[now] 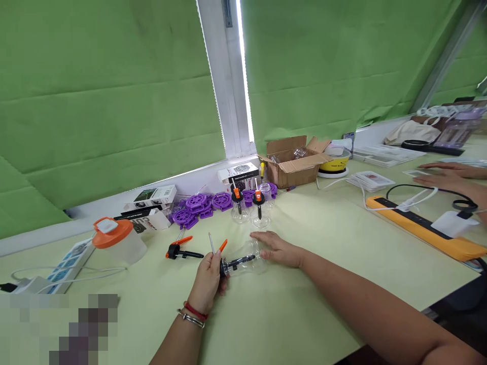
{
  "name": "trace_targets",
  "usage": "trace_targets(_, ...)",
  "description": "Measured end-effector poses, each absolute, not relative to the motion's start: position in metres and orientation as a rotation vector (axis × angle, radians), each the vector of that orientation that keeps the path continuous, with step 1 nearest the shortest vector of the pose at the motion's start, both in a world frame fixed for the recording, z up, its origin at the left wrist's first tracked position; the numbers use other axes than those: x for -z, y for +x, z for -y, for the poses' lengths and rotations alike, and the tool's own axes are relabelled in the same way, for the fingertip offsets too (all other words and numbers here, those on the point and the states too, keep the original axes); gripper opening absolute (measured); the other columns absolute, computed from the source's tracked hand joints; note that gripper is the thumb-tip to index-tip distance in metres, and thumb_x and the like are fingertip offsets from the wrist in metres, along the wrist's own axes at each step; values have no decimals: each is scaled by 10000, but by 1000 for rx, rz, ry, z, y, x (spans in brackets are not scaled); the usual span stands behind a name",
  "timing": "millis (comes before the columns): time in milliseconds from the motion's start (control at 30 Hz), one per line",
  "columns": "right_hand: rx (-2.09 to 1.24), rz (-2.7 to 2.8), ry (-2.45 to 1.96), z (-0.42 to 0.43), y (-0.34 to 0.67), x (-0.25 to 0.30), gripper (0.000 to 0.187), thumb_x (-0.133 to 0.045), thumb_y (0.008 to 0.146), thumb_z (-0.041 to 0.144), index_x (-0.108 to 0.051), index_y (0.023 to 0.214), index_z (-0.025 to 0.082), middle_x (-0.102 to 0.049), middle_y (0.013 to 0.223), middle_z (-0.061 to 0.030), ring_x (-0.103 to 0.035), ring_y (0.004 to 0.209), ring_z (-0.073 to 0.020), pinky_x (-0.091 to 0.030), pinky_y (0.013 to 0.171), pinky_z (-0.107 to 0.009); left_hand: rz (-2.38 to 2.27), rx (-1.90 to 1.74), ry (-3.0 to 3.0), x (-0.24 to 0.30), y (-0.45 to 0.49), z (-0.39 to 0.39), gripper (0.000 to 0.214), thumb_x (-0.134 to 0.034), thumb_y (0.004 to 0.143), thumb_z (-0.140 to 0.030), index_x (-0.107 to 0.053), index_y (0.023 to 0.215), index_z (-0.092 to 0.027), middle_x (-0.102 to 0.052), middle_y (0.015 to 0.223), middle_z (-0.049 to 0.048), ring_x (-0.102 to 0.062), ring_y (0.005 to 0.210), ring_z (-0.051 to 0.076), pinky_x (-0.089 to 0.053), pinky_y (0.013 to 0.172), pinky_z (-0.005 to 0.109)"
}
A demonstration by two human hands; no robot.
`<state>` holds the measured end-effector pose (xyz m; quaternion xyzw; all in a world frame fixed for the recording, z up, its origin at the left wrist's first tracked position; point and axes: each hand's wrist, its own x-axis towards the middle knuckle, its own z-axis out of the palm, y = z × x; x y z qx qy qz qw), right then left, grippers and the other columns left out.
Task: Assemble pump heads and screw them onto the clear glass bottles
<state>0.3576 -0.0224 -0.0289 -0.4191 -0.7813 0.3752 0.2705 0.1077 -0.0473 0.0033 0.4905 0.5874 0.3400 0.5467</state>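
Observation:
A clear bottle with a black top and an orange lever is tipped on its side above the table. My left hand is closed around its black top, and a thin metal rod sticks up beside the fingers. A black tube shows inside the bottle. By the bottle's base is my right hand, its fingers stretched out; whether it presses on the base I cannot tell. A loose black and orange pump top lies to the left. Two similar bottles stand upright behind.
Several purple plastic wheels and printed boxes lie along the wall. An open cardboard box sits at the back. At left are an orange-lidded container and a power strip; an orange power strip and another person's hands are at right.

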Motion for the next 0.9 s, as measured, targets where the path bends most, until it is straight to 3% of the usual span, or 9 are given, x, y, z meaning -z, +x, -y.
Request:
trace_targets(67,-1053,2078,-1095,24,360,29,957,-681,683,595,-243,1458,244,-301,1482,-116,-244,1366,-318,-224,1109,-502,-1407,-797,1151,-4,108,48,342,-367,869,-531,-451,875,-199,-529,531,-55,-423,326,87,-265,297,192)
trace_targets(133,-1035,2089,-1063,26,361,29,1092,-797,556,526,-234,1449,249,-309,1467,-119,-262,1357,-317,-255,1102,-487,-1414,-792,1146,-4,108,48,353,-374,866,-542,-452,888,-199,-536,544,-52,-431,331,86,-276,302,191)
trace_targets(267,-927,2100,-1073,29,359,27,938,-815,540,470,-388,1347,259,-323,1461,-102,-267,1352,-315,-259,1097,-500,-1414,-802,1151,-2,108,47,377,-379,861,-558,-463,910,-193,-539,547,-48,-425,329,86,-272,298,195)
trace_targets(467,-860,2130,-1138,27,356,22,862,-782,552,559,-484,1285,220,-319,1475,-113,-229,1364,-340,-232,1104,-520,-1403,-815,1151,-1,108,46,399,-376,857,-564,-487,902,-184,-536,541,-47,-418,325,85,-266,292,197)
trace_targets(767,-915,2145,-1243,23,353,23,640,-520,779,666,-604,1214,204,-308,1496,-99,-191,1385,-340,-188,1117,-511,-1402,-826,1167,2,107,46,366,-372,857,-559,-449,829,-202,-538,531,-56,-423,320,85,-273,283,192)
trace_targets(900,-883,2201,-1209,21,351,23,561,-409,854,647,-679,1077,209,-371,1465,-93,-231,1378,-318,-151,1122,-502,-1401,-822,1175,2,108,46,368,-372,857,-561,-449,828,-202,-546,541,-53,-425,317,83,-262,279,191)
